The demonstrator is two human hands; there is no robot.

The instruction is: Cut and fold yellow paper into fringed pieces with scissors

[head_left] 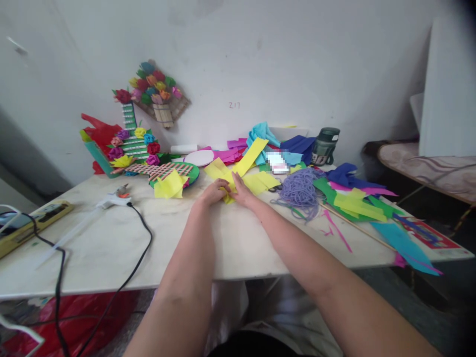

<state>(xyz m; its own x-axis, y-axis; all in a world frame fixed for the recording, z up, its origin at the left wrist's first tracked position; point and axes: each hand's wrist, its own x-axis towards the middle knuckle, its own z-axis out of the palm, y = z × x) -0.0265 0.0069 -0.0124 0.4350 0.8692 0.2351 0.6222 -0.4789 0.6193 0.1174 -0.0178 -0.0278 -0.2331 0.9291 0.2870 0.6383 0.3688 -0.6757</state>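
Note:
Both my arms reach forward over a white table [111,248]. My left hand [214,192] is closed in a pinch on a yellow paper strip [250,156] lying on the table. My right hand [242,191] presses on the same yellow paper right beside it, fingers together. The strip runs up and to the right from my fingers. More yellow paper pieces [260,181] lie under and around both hands.
A hot glue gun [113,200] with a black cord lies left. Paper-flower crafts [137,144] stand at the back left. Purple yarn [299,188], coloured paper scraps [353,201], a green jar [325,146] and a thin wooden stick [357,228] lie right. A power strip [37,218] sits far left.

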